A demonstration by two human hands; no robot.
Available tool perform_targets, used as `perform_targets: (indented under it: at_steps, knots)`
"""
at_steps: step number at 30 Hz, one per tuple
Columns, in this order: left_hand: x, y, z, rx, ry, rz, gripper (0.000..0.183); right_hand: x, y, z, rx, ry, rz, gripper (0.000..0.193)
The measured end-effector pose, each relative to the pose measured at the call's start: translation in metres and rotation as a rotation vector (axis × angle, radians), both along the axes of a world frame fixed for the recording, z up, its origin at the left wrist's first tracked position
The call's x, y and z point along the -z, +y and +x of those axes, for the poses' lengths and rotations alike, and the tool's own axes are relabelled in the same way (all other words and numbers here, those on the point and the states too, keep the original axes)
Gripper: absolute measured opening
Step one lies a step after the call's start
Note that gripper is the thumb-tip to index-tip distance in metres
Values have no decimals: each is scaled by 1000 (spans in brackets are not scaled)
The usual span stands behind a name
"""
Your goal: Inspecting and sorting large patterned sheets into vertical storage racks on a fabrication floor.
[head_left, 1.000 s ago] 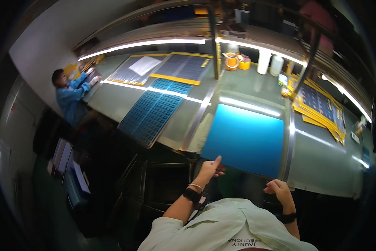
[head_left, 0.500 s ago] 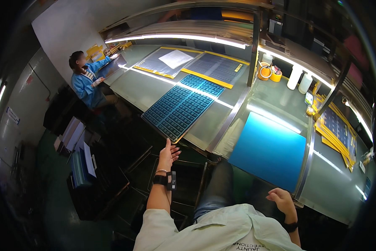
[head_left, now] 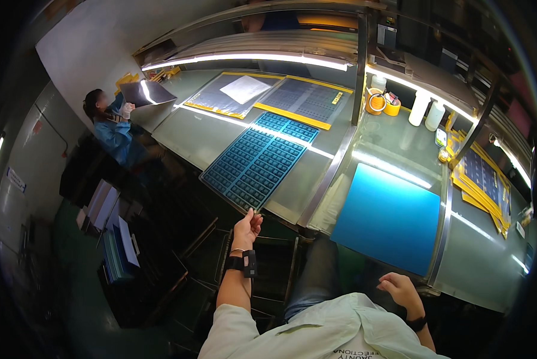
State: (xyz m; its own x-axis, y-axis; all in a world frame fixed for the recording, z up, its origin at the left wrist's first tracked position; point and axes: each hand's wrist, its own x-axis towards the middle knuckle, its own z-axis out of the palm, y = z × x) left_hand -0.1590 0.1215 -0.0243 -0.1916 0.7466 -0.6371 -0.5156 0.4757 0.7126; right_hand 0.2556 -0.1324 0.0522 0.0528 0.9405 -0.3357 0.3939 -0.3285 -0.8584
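A dark teal sheet with a grid of small raised patterns [head_left: 259,161] lies on the bench's left section, its near corner sticking out past the front edge. My left hand [head_left: 247,228] pinches that near corner between thumb and fingers. Low in front of my body, my right hand [head_left: 401,288] is held with its fingers curled in and nothing visible in it. Nearest to it lies a plain bright blue sheet [head_left: 388,218], flat on the bench's right section.
Two yellow-edged films [head_left: 304,102] lie farther back, a white paper [head_left: 244,90] on one. Tape rolls [head_left: 376,103] and white bottles [head_left: 421,109] stand by the upright post [head_left: 360,72]. At far left, a co-worker [head_left: 110,134] holds a dark sheet [head_left: 149,93]. Racked boards [head_left: 119,242] stand below.
My left hand, its fingers spread earlier, has closed on the patterned sheet's near corner. The co-worker has lifted a dark sheet off the bench. My right hand stays about where it was.
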Motion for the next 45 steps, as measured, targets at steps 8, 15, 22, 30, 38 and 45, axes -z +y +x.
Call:
perform_targets:
  at_steps: [8,15,22,30,38,45]
  knots:
    - [-8,-10,10,39,-169,-126,28,1,15,-6,-37,12,35,19]
    - [-6,-8,15,1,-32,-42,25,-8,15,-9,-54,-24,18,18]
    - [0,-11,14,-7,-62,-37,21,-5,10,-6,-36,-18,23,18]
    - [-21,-25,35,81,-54,-28,20,-17,45,-31,-238,-70,83,22]
    - [-44,-82,116,197,83,281,22,5,187,-134,-56,792,-178,35]
    - [-46,-122,88,940,283,697,15,-4,216,-148,154,1148,-245,35]
